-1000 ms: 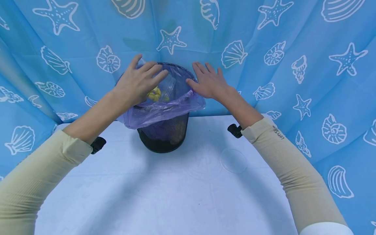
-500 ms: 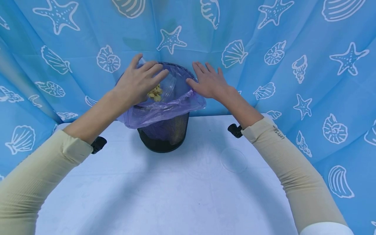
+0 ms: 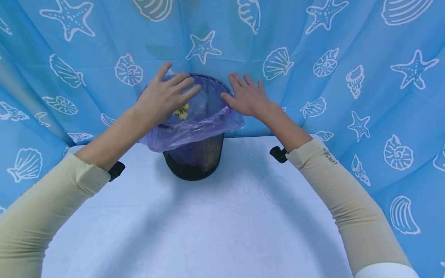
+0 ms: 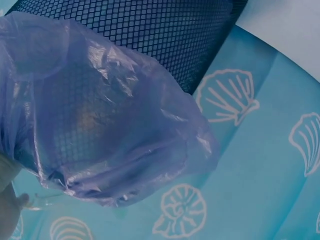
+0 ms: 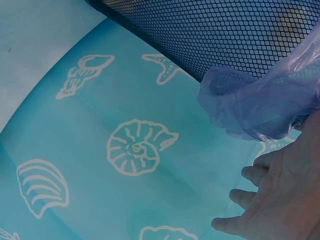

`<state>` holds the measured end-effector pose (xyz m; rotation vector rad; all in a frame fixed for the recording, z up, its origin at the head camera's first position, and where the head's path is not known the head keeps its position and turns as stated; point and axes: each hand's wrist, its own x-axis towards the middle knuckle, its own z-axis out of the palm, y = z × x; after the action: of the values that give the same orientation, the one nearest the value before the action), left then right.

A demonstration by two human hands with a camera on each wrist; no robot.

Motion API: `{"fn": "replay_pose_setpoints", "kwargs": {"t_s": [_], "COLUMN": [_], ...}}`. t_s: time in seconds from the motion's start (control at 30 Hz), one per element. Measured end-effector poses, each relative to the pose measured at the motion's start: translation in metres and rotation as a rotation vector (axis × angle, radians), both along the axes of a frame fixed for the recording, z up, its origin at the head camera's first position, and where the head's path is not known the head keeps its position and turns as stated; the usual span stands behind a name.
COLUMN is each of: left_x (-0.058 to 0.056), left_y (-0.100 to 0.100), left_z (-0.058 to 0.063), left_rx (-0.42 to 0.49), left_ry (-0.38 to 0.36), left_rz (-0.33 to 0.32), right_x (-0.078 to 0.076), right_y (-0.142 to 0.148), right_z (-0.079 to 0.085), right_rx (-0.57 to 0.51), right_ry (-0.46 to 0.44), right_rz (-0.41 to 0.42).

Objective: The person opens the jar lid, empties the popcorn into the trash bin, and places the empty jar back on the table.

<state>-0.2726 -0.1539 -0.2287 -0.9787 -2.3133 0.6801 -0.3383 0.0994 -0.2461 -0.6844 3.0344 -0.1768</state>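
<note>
My left hand (image 3: 162,95) grips a clear plastic container (image 3: 200,101), tilted over the mouth of a black mesh waste bin (image 3: 192,172). Much of the container is hidden behind the hand. Yellow lumpy pieces, which look like popcorn (image 3: 182,112), show below the fingers, inside the bin's opening. A translucent purple bag (image 3: 194,133) lines the bin and is folded out over its rim. My right hand (image 3: 247,98) is at the bin's right side with fingers straight and thumb by the bag's edge; whether it touches the rim I cannot tell.
A clear round lid (image 3: 277,190) lies on the white tabletop (image 3: 222,235), right of the bin. Directly behind the bin hangs a blue curtain (image 3: 222,23) with white shells and starfish, which continues along both sides.
Fewer yellow pieces show below my left hand than a second ago; they have dropped into the bin. My left fingers have shifted very slightly. The right hand stays still.
</note>
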Motion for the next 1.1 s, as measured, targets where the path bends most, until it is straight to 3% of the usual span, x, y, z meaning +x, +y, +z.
{"fn": "replay_pose_setpoints", "kwargs": {"t_s": [0.53, 1.1], "left_x": [0.0023, 0.0064], "left_y": [0.0013, 0.0059], "left_z": [0.0008, 0.0049], "left_rx": [-0.043, -0.218], "left_ry": [0.018, 0.161], "left_rz": [0.012, 0.053], "right_x": [-0.0016, 0.0000], "right_y": [-0.0005, -0.0004], "right_z": [-0.0016, -0.0008], "right_rx": [-0.002, -0.003], "right_ry": [0.006, 0.006], "right_rz": [-0.005, -0.002]}}
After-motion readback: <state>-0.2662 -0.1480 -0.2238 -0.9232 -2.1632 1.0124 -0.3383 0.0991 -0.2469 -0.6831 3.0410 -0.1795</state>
